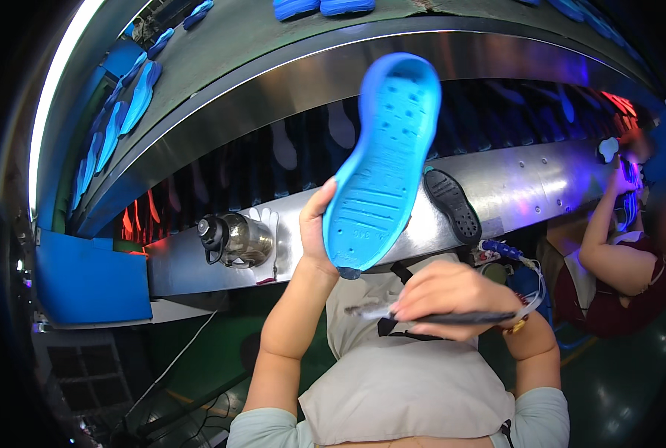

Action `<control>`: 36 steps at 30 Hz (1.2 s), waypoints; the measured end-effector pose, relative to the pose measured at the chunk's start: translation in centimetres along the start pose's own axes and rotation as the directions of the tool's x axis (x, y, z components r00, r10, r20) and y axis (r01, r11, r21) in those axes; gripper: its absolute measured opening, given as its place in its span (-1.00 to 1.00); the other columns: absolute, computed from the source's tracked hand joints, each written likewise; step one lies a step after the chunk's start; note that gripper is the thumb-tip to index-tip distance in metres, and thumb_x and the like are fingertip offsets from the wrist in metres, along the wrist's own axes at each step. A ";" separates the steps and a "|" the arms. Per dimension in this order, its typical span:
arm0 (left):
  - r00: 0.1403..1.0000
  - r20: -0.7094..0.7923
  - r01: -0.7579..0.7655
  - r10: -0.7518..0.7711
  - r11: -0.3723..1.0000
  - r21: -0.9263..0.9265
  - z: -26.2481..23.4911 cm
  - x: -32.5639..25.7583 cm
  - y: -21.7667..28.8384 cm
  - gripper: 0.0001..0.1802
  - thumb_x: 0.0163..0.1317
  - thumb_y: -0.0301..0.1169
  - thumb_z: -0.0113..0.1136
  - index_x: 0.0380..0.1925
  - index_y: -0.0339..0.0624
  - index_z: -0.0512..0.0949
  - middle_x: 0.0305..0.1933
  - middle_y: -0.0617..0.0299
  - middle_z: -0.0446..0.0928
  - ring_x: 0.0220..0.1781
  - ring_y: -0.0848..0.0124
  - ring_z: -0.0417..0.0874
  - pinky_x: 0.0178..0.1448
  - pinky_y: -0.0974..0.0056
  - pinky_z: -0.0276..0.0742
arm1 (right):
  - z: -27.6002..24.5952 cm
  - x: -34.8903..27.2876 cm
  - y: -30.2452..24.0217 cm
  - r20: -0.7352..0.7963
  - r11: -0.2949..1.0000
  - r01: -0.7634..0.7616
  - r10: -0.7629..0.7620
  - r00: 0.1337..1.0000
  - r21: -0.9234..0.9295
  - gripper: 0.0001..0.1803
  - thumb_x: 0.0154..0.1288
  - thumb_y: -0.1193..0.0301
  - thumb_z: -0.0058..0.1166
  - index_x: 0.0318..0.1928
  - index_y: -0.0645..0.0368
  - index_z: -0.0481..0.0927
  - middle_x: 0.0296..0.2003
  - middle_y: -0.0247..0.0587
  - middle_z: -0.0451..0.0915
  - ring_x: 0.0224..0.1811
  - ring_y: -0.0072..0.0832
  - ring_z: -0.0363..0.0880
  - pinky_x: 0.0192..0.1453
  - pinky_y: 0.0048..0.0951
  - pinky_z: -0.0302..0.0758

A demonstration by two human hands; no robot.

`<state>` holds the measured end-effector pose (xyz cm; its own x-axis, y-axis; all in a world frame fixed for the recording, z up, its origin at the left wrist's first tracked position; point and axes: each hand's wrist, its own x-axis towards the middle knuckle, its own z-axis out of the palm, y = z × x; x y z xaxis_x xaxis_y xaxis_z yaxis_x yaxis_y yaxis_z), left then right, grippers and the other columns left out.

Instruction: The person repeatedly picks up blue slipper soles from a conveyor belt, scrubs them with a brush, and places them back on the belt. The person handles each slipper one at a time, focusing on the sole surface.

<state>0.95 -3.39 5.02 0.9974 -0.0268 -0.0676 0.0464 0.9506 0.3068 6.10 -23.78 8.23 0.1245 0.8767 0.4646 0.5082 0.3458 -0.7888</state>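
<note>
A bright blue shoe sole [378,172] is tilted up over the bench, its hollow inner side with ridges and small holes facing me. My left hand [319,231] is closed around its heel end, where a dark patch [349,273] shows at the edge. Lower and to the right, my right hand [452,302] grips a brush [460,318] with a dark handle. Its pale tip points left, below the heel and apart from it; motion blurs it. On the steel bench, right of the blue sole, lies a black shoe sole [452,205] with holes.
A dark-lidded bottle [236,240] and a white glove [267,220] are on the steel bench [180,261] at left. Beyond, a green conveyor belt [273,45] carries blue soles [139,97]. Another person [609,254] works at far right. A pale cable [538,284] hangs near my right wrist.
</note>
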 end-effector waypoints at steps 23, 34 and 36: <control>0.837 -0.389 0.545 -0.384 0.632 0.550 -0.6 -1.6 0.8 -0.44 0.22 -0.15 0.04 0.13 -0.28 0.35 0.02 -0.01 0.45 -0.04 0.31 0.53 -0.04 0.28 0.50 | -4.9 -2.2 3.0 0.329 0.975 -0.165 0.207 0.921 -0.150 -0.78 0.05 0.55 0.12 -0.22 0.19 0.58 -0.20 -0.16 0.62 -0.13 -0.31 0.61 -0.10 -0.43 0.53; 0.884 -0.322 0.445 -0.339 0.821 0.357 -2.6 -1.9 -0.1 -0.38 0.24 -0.11 -0.04 0.19 -0.30 0.23 0.10 -0.03 0.40 0.05 0.21 0.50 0.09 0.18 0.44 | -5.0 -3.3 3.2 0.093 0.829 -0.536 0.528 0.844 0.157 -0.72 0.05 0.53 0.17 -0.16 0.27 0.59 -0.22 -0.12 0.63 -0.24 -0.42 0.62 -0.10 -0.49 0.51; 0.884 -0.289 0.424 -0.368 0.891 0.163 -3.4 -1.4 -1.6 -0.36 0.26 -0.09 -0.12 0.23 -0.29 0.16 0.14 -0.06 0.37 0.10 0.12 0.47 0.16 0.09 0.41 | -2.9 -2.7 3.9 -0.015 0.732 -0.505 0.574 0.819 0.457 -0.75 0.06 0.55 0.17 -0.19 0.31 0.60 -0.27 -0.13 0.64 -0.28 -0.51 0.61 -0.13 -0.54 0.52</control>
<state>-0.71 -3.83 1.42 0.8483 -0.2842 -0.4468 0.4733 0.7852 0.3993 10.19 -25.77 5.11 0.4062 0.9114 -0.0663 -0.0802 -0.0367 -0.9961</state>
